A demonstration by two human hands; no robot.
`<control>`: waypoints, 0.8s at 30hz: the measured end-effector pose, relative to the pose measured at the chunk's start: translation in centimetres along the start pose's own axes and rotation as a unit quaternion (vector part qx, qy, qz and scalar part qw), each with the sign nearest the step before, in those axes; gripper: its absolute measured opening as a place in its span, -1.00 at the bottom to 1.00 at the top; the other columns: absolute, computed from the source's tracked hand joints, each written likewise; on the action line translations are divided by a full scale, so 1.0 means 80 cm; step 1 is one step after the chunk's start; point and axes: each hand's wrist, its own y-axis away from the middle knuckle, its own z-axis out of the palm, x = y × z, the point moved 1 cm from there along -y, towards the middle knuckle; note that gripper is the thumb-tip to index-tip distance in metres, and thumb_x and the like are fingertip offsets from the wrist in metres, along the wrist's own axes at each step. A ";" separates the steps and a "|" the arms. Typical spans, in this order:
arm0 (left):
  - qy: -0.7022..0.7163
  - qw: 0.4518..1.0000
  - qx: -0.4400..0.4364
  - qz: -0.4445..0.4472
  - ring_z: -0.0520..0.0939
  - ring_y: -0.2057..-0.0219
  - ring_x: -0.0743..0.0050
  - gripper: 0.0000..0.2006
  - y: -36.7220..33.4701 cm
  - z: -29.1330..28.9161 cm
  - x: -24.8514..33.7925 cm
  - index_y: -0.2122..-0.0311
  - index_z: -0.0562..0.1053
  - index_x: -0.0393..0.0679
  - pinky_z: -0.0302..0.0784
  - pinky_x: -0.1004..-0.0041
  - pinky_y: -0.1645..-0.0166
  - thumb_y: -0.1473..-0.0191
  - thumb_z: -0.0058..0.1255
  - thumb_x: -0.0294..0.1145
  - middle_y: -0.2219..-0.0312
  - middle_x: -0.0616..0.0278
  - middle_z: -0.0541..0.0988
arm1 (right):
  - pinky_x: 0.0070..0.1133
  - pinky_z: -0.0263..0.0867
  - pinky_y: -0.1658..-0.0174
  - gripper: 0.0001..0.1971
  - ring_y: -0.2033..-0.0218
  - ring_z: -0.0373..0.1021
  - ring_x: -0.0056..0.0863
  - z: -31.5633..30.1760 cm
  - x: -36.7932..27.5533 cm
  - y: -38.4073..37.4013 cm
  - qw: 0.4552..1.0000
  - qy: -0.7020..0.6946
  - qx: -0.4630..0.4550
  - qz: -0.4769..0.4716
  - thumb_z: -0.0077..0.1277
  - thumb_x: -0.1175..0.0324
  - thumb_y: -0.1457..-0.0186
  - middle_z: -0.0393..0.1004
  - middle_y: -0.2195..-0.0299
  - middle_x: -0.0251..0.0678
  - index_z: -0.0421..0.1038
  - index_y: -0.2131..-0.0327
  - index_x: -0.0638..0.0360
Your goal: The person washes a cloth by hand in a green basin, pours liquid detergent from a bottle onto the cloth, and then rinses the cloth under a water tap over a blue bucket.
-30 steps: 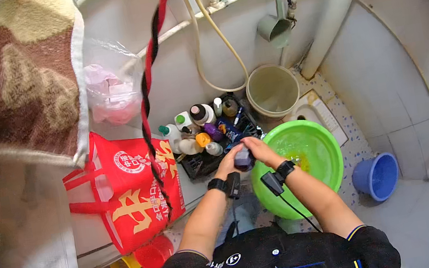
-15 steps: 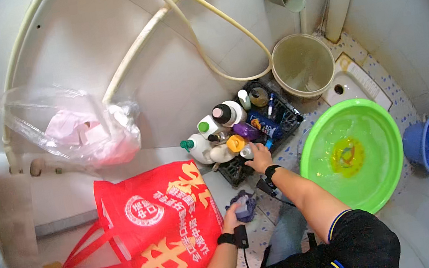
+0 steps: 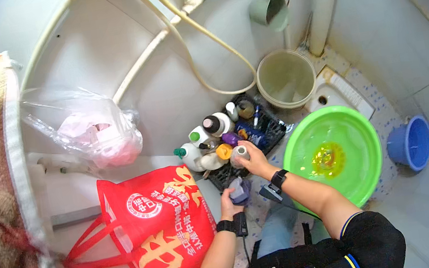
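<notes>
My right hand (image 3: 254,162) is closed around a small pale bottle (image 3: 239,156) with a light grey top, at the near edge of a black crate (image 3: 224,181). Just below it, my left hand (image 3: 228,203) grips a dark purple thing (image 3: 240,190) with a paler lavender face; its kind is not clear. Several bottles stand crowded in the crate, among them a white bottle with a green cap (image 3: 191,158), one with a yellow cap (image 3: 224,151) and a white one with a black neck (image 3: 215,126).
A green basin (image 3: 365,177) holding water and yellow liquid stands to the right. Beyond are a whitish bucket (image 3: 290,102), a floor drain pan (image 3: 339,90) and a blue bucket (image 3: 410,145). A red bag (image 3: 151,211) and a clear plastic bag (image 3: 99,132) are at left; a hose (image 3: 188,54) hangs above.
My right hand has drawn the small bottle slightly toward me and left, nearer my left hand. The whole view has shifted, showing more of a patterned cloth at the left.
</notes>
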 end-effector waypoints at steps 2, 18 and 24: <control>0.038 0.999 -0.027 -0.022 0.46 0.30 0.24 -0.69 0.014 0.048 0.010 0.29 0.36 -0.26 0.34 0.37 0.16 0.20 -0.26 -0.37 0.35 0.11 0.46 | -0.49 0.12 0.09 -0.57 0.13 0.19 -0.22 -0.067 -0.077 -0.004 0.999 -0.027 0.028 -0.009 -0.03 0.32 0.16 0.21 0.15 -0.10 0.18 0.17 0.27; 0.001 0.889 -0.437 -0.133 0.39 0.16 0.17 -0.55 0.074 0.443 -0.156 0.12 0.24 -0.30 0.26 0.24 0.03 0.27 -0.24 -0.50 0.20 0.04 0.36 | -0.45 0.11 0.24 -0.64 0.30 0.22 -0.27 -0.498 -0.300 0.127 0.881 0.448 0.056 -0.143 0.04 0.34 0.43 0.31 0.41 -0.24 0.27 0.40 0.16; -0.122 0.878 -0.456 -0.082 0.42 0.26 0.33 -0.38 0.065 0.541 -0.297 0.04 0.13 -0.18 0.35 0.45 0.17 0.40 -0.28 -0.71 0.29 0.13 0.36 | -0.45 0.09 0.33 -0.69 0.35 0.19 -0.34 -0.628 -0.286 0.180 0.759 0.646 0.062 -0.046 0.02 0.29 0.45 0.27 0.48 -0.32 0.26 0.49 0.13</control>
